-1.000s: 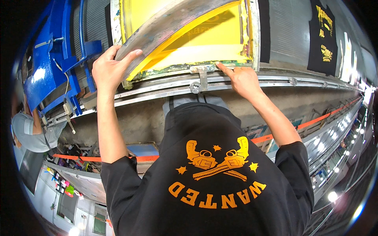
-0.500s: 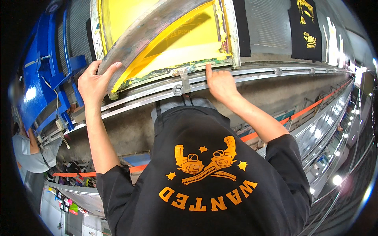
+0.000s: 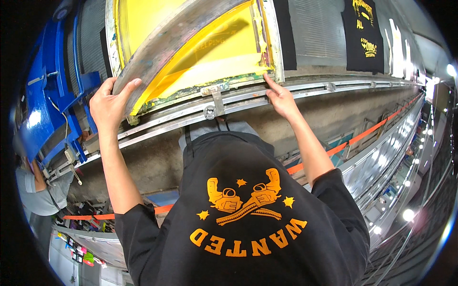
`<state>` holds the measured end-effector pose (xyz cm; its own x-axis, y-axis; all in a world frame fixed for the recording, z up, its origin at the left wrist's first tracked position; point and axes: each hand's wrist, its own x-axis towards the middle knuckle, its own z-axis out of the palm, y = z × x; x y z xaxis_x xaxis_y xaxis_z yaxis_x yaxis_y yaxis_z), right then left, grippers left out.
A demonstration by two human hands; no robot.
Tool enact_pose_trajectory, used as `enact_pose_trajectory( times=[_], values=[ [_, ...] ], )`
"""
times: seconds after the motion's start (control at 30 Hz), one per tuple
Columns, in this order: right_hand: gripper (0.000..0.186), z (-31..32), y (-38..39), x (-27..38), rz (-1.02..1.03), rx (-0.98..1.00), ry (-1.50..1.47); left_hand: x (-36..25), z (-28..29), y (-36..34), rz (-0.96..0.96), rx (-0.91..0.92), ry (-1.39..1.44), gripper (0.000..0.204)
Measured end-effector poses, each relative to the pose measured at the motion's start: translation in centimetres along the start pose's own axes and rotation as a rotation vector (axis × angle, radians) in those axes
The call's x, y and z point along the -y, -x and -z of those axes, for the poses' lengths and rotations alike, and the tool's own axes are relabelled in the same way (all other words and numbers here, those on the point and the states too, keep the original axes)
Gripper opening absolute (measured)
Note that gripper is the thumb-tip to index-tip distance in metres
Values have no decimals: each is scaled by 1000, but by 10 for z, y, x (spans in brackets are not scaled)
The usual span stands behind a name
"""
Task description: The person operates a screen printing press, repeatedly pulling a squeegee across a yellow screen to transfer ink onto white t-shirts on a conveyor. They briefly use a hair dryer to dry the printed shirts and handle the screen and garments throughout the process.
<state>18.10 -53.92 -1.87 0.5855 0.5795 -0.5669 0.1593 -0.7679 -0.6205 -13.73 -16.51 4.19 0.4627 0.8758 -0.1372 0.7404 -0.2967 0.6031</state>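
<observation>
Item one, largest: our black T-shirt (image 3: 248, 219) with an orange print fills the lower half of the view and hides everything beneath it.

Item two: a screen-printing frame (image 3: 191, 52), grey metal edges around yellow mesh, tilted, sits at top centre above the metal rail (image 3: 334, 88). Its upper part is cut off by the picture's rim, and the faint design in the mesh is too dim to make out.

Item three: a blue machine arm (image 3: 47, 95) at far left, partly lost in the dark rim.

Item four: a black printed garment (image 3: 362, 33) lying flat at upper right, its top cut off.

Item five: our left hand (image 3: 110, 102), fingers curled over the frame's lower left corner, gripping it.

Item six: our right hand (image 3: 281, 97), fingers extended and pressed against the frame's lower right edge, not wrapped around it.

Item seven: a small metal clamp (image 3: 213, 101) on the rail, between our hands.
</observation>
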Motion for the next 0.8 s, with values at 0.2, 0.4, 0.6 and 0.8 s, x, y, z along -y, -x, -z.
enact_pose_trajectory(
  times=[0.2,0.4,0.6,0.8],
  values=[
    [62,1,16,26,107,-174,563,-1,3,4,5,10,-69,48],
    [64,-18,10,44,-42,-171,949,-4,4,6,-20,5,-34,49],
    [63,-37,-6,62,32,-109,970,-13,3,4,-56,-19,-23,43],
    [41,6,13,66,418,-374,419,-20,7,1,-172,-51,-61,44]
  ],
)
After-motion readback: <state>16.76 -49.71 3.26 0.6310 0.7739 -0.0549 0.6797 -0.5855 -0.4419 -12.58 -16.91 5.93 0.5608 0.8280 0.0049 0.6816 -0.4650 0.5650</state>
